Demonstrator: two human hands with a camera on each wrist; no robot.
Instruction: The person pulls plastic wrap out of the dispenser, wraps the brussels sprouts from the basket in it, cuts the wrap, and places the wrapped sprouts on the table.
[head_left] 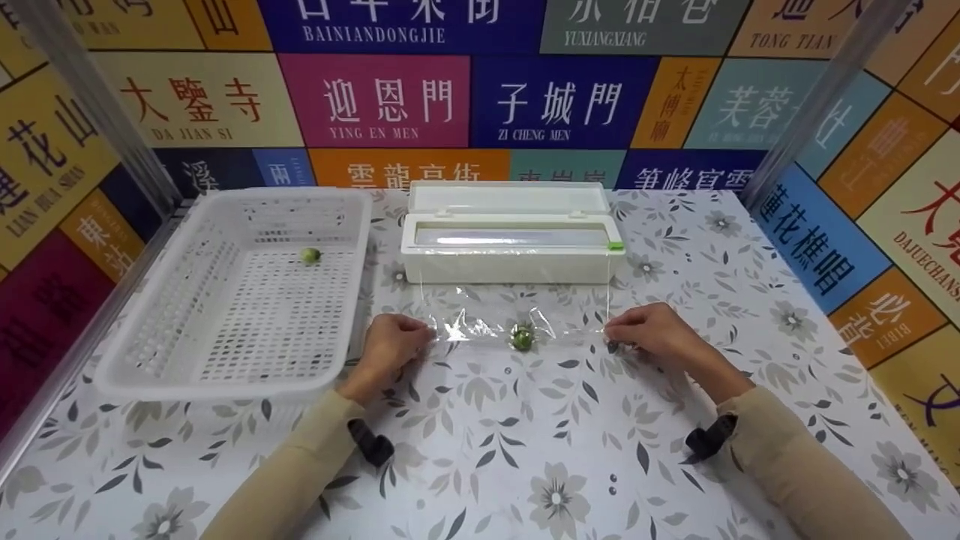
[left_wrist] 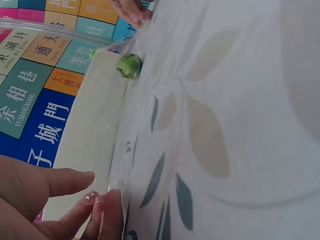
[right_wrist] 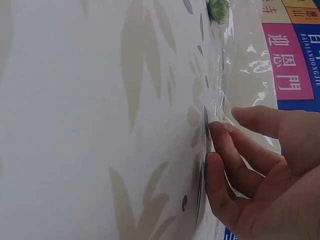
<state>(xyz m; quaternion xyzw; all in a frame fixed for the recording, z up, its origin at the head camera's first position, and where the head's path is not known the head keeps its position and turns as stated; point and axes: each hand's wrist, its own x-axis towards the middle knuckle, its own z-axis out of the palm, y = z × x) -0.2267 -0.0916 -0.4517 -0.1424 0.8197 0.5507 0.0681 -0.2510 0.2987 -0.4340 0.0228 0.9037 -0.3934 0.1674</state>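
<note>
Clear cling film (head_left: 465,322) stretches from a white dispenser box (head_left: 517,268) towards me, its near edge between my hands. My left hand (head_left: 394,345) holds the near left corner at its fingertips. At the near right corner, my right hand (head_left: 652,334) has the film at its fingertips. Both wrist views show curled fingers, with the thumb tip slightly apart from them. A green Brussels sprout (head_left: 523,337) is midway along the film's near edge; I cannot tell whether it lies over or under the film. It also shows in the left wrist view (left_wrist: 129,66).
A white perforated basket (head_left: 360,300) stands at the left with a second Brussels sprout (head_left: 310,256) inside. The dispenser's lid (head_left: 510,197) is raised at the back, and a green slider (head_left: 616,246) sits at its right end. A leaf-patterned cloth (head_left: 525,420) covers the table.
</note>
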